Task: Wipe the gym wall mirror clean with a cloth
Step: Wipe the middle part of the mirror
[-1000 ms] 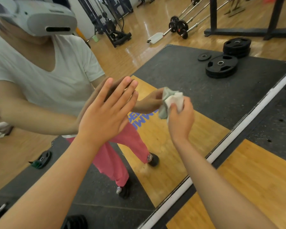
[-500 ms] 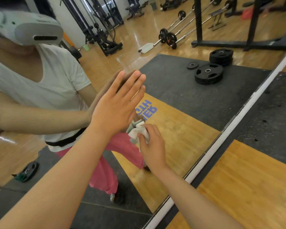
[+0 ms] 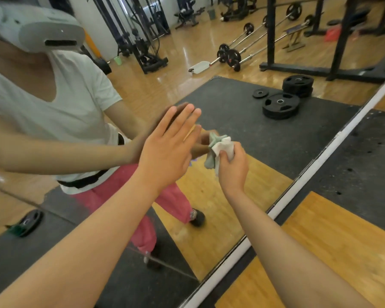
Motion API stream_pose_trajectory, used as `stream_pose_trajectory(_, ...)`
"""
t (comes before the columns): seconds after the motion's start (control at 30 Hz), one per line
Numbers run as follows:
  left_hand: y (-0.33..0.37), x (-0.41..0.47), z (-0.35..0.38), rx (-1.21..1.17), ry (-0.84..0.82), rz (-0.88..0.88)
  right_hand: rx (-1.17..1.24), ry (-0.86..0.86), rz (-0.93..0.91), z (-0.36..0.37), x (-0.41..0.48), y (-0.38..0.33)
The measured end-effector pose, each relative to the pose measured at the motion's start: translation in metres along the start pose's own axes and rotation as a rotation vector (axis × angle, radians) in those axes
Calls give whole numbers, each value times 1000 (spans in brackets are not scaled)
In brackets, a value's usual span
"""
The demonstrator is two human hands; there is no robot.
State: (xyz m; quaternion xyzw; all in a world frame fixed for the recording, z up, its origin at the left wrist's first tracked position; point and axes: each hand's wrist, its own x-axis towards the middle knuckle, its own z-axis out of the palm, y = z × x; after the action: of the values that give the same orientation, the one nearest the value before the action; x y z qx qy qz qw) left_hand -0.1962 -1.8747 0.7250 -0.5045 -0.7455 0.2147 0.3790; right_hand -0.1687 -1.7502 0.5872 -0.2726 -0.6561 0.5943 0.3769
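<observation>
The wall mirror (image 3: 231,103) fills most of the view, its white lower frame (image 3: 316,163) running diagonally to the right. My left hand (image 3: 167,152) lies flat against the glass with fingers straight and together. Just right of it, my right hand (image 3: 232,167) grips a bunched white cloth (image 3: 223,146) and holds it against the mirror. The cloth's greenish reflection meets it at the glass.
Reflected in the mirror are a person in a white shirt and pink trousers, stacked black weight plates (image 3: 280,105), barbells (image 3: 229,56) and a black rack. Beside the frame lie real black rubber matting (image 3: 360,165) and wooden flooring (image 3: 320,252).
My right hand with the cloth swept down and left behind the left hand, then back right and slightly up. My left hand stayed flat on the glass; the view shifted.
</observation>
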Motion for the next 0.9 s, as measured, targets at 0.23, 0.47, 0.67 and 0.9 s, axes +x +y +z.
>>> stream_pose_trajectory(0.23, -32, -107, -40, 138, 92, -94, 74, 18, 52, 26, -52, -18)
stream_pose_trajectory(0.47, -58, -154, -37, 287, 66, -73, 49, -153, -150, 61, -160, -20)
stream_pose_trajectory(0.67, -57, -155, -30, 292, 100, -75, -11, -267, -240, 60, -183, -8)
stream_pose_trajectory(0.9, -57, -156, -31, 317, 60, -57, 29, 38, -33, 63, -142, -23)
